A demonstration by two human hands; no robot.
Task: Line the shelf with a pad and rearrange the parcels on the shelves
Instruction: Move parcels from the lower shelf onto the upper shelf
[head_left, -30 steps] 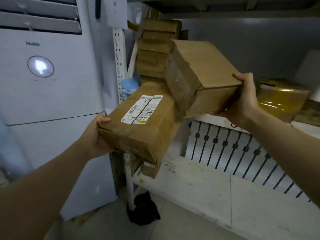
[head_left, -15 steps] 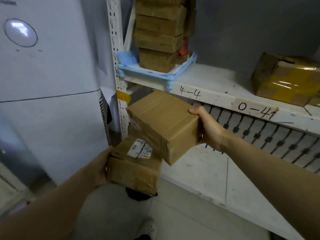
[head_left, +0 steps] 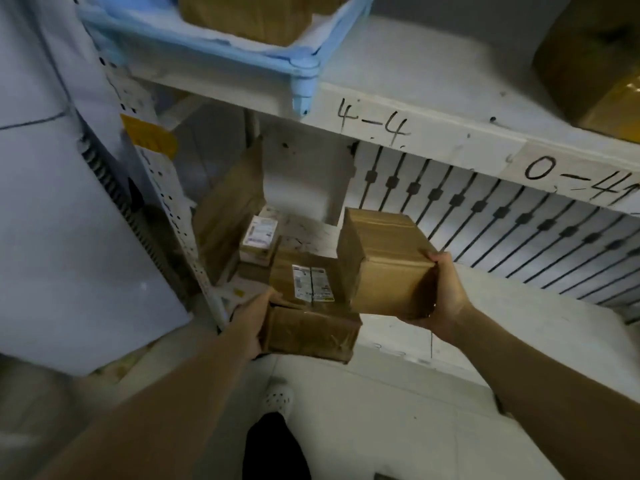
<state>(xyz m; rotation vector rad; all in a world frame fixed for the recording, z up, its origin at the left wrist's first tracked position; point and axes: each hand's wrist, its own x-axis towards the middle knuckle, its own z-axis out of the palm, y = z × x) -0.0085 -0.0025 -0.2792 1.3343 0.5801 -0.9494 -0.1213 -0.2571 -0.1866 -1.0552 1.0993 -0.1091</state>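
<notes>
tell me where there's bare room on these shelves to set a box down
Bare: the lower shelf right of the plain box, before the striped panel; the upper shelf between blue tray and yellow-taped parcel. Crowded: the left corner, with small parcels and leaning cardboard.

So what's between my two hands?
Head view: a white-labelled brown cardboard parcel in the left hand and a plain brown cardboard box in the right hand.
</notes>
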